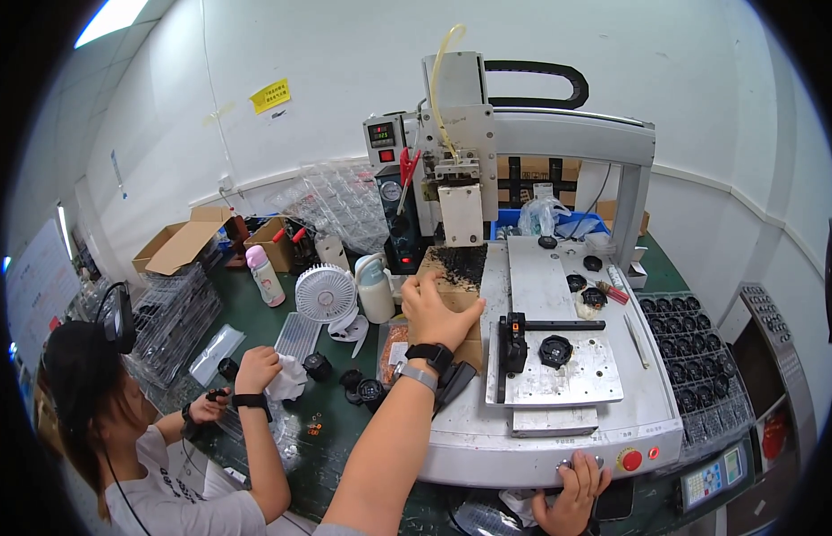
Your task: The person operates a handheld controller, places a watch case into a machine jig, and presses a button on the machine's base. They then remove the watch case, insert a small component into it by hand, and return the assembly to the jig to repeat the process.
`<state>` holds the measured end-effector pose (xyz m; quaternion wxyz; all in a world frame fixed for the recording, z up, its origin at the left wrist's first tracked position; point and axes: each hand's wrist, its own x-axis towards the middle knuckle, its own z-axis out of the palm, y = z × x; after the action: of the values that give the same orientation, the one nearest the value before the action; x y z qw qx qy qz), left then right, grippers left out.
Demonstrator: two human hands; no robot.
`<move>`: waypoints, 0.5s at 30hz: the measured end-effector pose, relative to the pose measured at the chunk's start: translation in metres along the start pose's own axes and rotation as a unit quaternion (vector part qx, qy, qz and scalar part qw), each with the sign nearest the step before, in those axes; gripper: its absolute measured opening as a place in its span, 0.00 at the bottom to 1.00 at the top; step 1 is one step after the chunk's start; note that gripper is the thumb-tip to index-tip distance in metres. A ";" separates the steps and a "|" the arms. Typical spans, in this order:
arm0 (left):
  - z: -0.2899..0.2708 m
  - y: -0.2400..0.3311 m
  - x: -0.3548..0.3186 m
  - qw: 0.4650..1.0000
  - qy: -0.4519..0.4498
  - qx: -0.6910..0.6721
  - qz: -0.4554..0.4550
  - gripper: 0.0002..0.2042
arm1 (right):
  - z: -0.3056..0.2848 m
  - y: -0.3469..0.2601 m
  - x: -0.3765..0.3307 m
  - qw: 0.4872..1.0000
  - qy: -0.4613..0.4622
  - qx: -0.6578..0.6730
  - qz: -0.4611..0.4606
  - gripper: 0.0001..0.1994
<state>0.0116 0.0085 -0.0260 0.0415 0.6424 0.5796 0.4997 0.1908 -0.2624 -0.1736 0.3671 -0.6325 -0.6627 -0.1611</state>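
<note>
My left hand (436, 314) reaches to the middle, fingers spread, over a stained cardboard piece (459, 268). It seems to touch the cardboard; nothing shows in its grasp. Above stands the dispensing machine's head (461, 210), with a yellow tube (440, 89). At the front panel, my right hand (572, 496) has its fingertips on or beside the silver buttons (598, 462), thumb apart. Close by on the panel is a red button (630, 460). On the machine's metal plate (577, 382), a round black part (555, 351) lies beside a black clamp bracket (514, 342).
To the left, a co-worker (148, 429) handles small black parts. A white fan (325, 295) and bottle (375, 290) stand near my left forearm. Trays of black parts (693, 357) and a keypad unit (715, 478) lie right. A screwdriver (611, 292) rests on the machine bed.
</note>
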 end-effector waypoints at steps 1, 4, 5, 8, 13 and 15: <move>0.000 0.000 0.000 1.000 0.001 -0.001 -0.004 0.38 | -0.001 0.000 0.000 1.000 0.000 0.000 0.001 0.25; -0.003 0.003 0.000 0.999 -0.015 -0.009 -0.030 0.38 | -0.002 0.000 0.000 1.000 -0.005 -0.003 0.002 0.25; -0.004 0.004 0.000 0.998 -0.031 -0.017 -0.051 0.38 | -0.002 0.000 0.000 1.000 -0.003 -0.003 0.001 0.25; -0.003 0.002 0.000 0.997 -0.024 -0.013 -0.068 0.38 | -0.009 -0.003 0.008 1.000 0.011 0.010 -0.017 0.27; -0.002 -0.001 0.004 0.993 -0.029 -0.032 -0.110 0.38 | -0.005 -0.001 0.005 1.000 0.001 -0.004 0.001 0.24; -0.002 -0.003 0.005 0.991 -0.034 -0.027 -0.129 0.38 | -0.011 -0.003 0.013 0.999 0.027 0.021 -0.035 0.29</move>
<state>0.0067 0.0125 -0.0237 0.1423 0.5777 0.6422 0.4833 0.1915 -0.2614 -0.1564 0.3919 -0.5970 -0.6773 -0.1768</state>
